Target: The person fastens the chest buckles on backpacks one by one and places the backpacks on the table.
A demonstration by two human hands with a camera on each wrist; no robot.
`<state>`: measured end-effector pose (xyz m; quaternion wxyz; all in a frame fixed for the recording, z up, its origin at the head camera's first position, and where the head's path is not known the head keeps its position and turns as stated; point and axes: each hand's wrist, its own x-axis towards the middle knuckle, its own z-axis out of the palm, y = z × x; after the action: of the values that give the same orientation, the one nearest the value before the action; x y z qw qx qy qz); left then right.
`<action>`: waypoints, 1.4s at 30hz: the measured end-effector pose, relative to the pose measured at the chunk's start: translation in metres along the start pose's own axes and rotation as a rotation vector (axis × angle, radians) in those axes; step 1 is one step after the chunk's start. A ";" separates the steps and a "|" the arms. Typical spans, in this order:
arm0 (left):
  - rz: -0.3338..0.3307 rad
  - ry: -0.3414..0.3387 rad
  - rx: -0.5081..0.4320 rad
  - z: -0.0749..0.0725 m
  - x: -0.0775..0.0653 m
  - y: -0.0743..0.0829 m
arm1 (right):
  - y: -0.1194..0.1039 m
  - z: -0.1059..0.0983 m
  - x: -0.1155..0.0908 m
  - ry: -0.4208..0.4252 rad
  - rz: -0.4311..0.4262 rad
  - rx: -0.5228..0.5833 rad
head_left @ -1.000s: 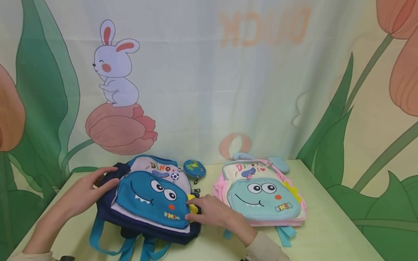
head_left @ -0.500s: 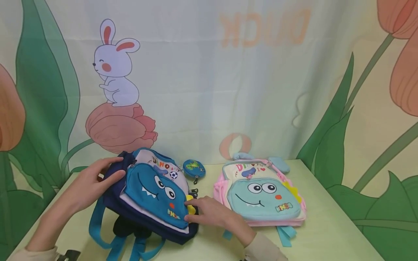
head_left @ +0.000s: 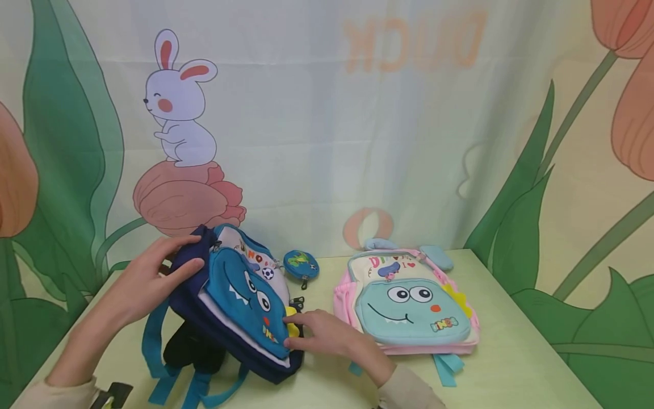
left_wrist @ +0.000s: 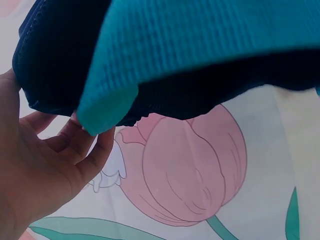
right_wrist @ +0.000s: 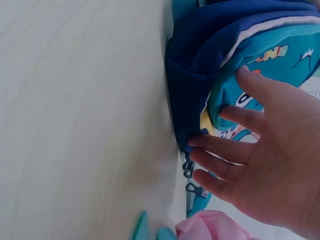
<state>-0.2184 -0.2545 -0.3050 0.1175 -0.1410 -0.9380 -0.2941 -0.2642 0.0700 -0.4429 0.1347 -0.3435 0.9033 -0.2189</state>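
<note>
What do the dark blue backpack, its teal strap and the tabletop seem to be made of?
Dark blue backpack: soft matte fabric, probably synthetic, judging by its folds and stitched seams.
Teal strap: matte woven webbing, from its ribbed texture.
Tabletop: smooth, pale, perhaps laminate; faint streaks suggest wood grain.

Soft Light Above, Dimmer Close Views

The head view is softly, evenly lit, with pale bands down the backdrop (head_left: 306,142). The 2 wrist views look dimmer and cooler. In the left, the near teal strap (left_wrist: 190,45) is blurred and the blue backpack (head_left: 235,309) sinks almost to black; in the right, soft shadow darkens the bench (right_wrist: 85,120) beside it.
</note>
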 end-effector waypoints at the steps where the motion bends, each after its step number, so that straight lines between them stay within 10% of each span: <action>1: 0.008 0.004 0.002 0.000 0.001 0.002 | 0.000 0.000 0.000 0.000 -0.008 0.003; 42: 0.126 0.042 0.132 0.008 0.018 0.064 | -0.027 0.025 0.034 -0.058 -0.142 0.184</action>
<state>-0.2153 -0.1964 -0.2727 0.1643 -0.1855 -0.9419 -0.2266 -0.2638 0.0212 -0.4544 0.1761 -0.3992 0.8484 -0.2998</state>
